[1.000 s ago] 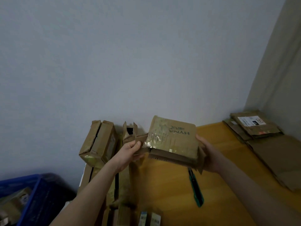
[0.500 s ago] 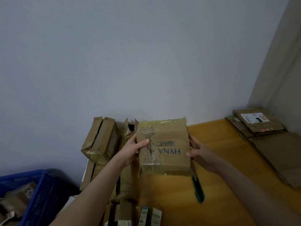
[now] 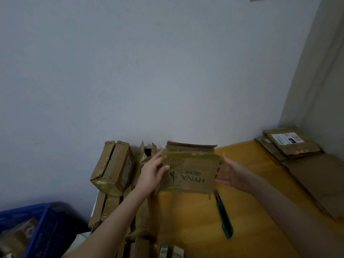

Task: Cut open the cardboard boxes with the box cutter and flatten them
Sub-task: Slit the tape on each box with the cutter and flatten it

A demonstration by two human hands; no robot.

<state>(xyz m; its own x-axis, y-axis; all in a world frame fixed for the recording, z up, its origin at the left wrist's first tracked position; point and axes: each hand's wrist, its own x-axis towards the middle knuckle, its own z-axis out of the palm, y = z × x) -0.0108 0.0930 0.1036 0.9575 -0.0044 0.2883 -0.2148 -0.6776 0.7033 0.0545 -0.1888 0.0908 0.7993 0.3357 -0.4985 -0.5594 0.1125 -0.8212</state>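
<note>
Okay, left hand (image 3: pixel 150 174) grips the brown taped cardboard box (image 3: pixel 189 174) by its left edge above the yellow wooden table (image 3: pixel 186 224); right hand (image 3: pixel 234 174) props the right side, fingers straight; green box cutter (image 3: pixel 223 216) lies beneath. Loose prop, so the box may slip.

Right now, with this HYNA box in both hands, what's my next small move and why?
Probably set the HYNA box on the table and reach your right hand for the box cutter lying just below it: glossy tape covers the box's front, and no hand is free.
</note>
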